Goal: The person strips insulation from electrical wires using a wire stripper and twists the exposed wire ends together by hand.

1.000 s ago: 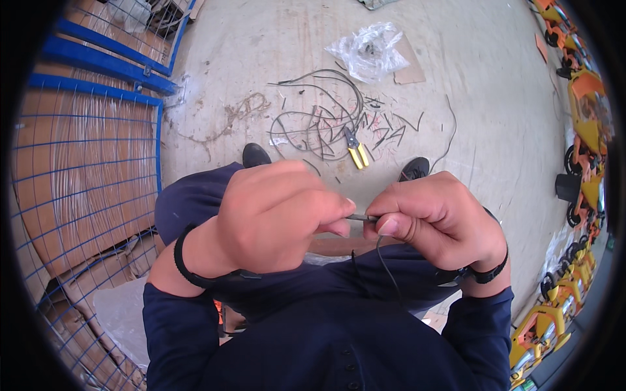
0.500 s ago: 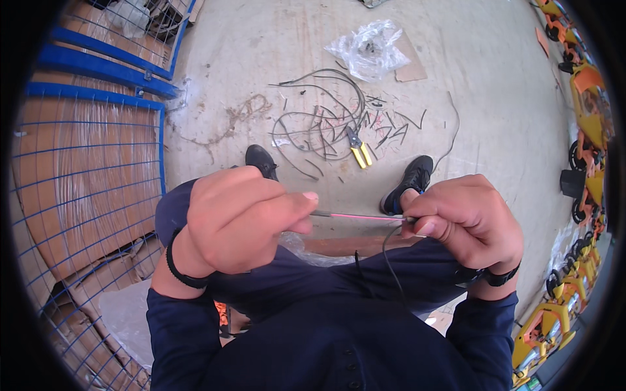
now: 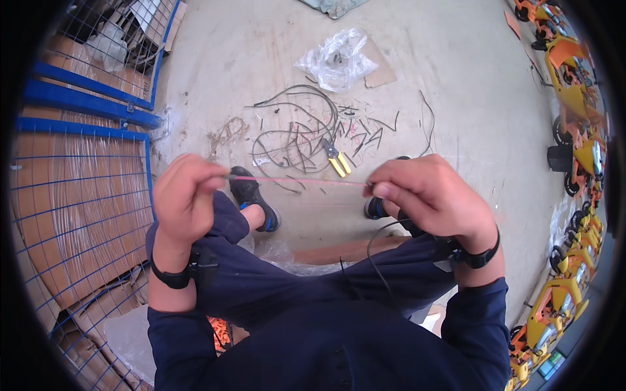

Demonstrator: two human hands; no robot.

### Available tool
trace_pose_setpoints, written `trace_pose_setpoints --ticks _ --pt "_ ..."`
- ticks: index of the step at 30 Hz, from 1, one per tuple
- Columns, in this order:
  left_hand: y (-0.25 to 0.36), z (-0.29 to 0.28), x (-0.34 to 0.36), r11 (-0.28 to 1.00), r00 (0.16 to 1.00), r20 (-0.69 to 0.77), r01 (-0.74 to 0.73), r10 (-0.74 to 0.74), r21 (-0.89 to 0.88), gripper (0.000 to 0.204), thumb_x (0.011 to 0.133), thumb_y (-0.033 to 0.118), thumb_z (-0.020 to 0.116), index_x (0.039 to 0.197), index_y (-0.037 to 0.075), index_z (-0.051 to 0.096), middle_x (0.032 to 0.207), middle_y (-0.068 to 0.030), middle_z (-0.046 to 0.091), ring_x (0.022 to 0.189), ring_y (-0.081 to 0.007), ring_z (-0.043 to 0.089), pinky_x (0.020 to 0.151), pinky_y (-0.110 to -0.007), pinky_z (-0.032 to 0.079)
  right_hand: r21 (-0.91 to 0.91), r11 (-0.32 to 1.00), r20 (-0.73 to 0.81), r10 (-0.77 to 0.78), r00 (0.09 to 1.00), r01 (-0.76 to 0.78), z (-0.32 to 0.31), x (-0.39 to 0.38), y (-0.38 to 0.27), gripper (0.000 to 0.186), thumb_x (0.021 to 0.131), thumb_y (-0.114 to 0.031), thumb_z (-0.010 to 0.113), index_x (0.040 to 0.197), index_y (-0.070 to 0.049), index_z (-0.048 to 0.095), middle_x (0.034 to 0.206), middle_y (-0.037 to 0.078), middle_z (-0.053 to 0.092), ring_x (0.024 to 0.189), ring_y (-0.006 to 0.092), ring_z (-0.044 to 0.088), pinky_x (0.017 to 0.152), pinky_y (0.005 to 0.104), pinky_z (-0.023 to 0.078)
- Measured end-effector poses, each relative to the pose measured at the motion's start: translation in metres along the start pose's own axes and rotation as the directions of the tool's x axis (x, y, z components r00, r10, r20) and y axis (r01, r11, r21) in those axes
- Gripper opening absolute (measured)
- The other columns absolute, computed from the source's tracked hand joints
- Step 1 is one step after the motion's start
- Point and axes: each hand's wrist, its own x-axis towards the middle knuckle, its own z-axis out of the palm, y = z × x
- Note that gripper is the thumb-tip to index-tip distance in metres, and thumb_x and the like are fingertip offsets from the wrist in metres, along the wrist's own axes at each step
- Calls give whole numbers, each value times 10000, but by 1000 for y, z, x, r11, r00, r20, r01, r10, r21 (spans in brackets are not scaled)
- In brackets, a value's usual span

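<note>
A thin pink-red wire point(image 3: 293, 180) is stretched between my two hands above my lap. My left hand point(image 3: 186, 202) pinches a short dark sleeve of cable sheath point(image 3: 231, 176) at the wire's left end. At the other end my right hand point(image 3: 433, 195) is closed on a dark cable point(image 3: 369, 253), whose tail loops down toward my lap. The point where wire meets cable is mostly hidden by the right fingers. On the floor beyond lie yellow-handled wire strippers point(image 3: 338, 163), apart from both hands.
Dark cable lengths and cut scraps point(image 3: 303, 127) litter the floor. Crumpled clear plastic point(image 3: 339, 60) lies on cardboard farther off. A blue mesh cage point(image 3: 81, 130) with wrapped cartons stands at left; several yellow-orange wheeled machines point(image 3: 561, 300) line the right.
My hands have drawn apart, the left going left with the sheath piece, and a longer stretch of pink-red wire shows. The view has shifted a little.
</note>
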Motion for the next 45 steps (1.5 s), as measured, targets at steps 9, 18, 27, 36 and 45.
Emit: trace_pose_setpoints --ticks 9,18,27,36,45 --pt "24 33 1 606 795 576 557 -191 -568 238 938 133 605 1153 32 581 852 -66 653 771 -146 626 697 -289 493 -72 992 -99 -111 989 104 34 12 6 72 920 -88 584 959 -37 618 763 126 629 695 321 627 592 394 496" --pt "41 57 -17 476 679 733 630 46 -614 237 1028 219 475 1096 49 625 934 -69 664 847 -166 620 788 -274 475 -108 959 25 -263 965 264 37 -3 -5 114 880 -158 649 819 -67 616 621 81 542 564 306 580 498 413 441" --pt "36 56 -27 515 563 815 663 133 -543 263 1036 217 457 1114 30 624 898 -33 662 793 -104 598 723 -250 459 -236 913 204 -290 935 334 24 -23 1 152 865 -167 655 784 -66 575 604 32 508 532 223 567 426 377 333" --pt "25 35 -26 330 502 863 825 -57 -458 264 1029 215 473 1040 19 649 701 -9 553 633 -50 475 677 -225 425 -250 899 56 -356 933 358 0 -3 10 107 798 -82 699 790 -45 599 636 70 518 579 262 550 505 371 436" --pt "17 42 -32 816 793 608 379 -42 -437 148 951 143 550 877 68 655 632 -66 585 515 -223 521 514 -297 417 -266 898 27 -356 934 350 6 0 40 104 788 -81 699 777 -49 602 643 81 540 605 284 557 542 385 442"
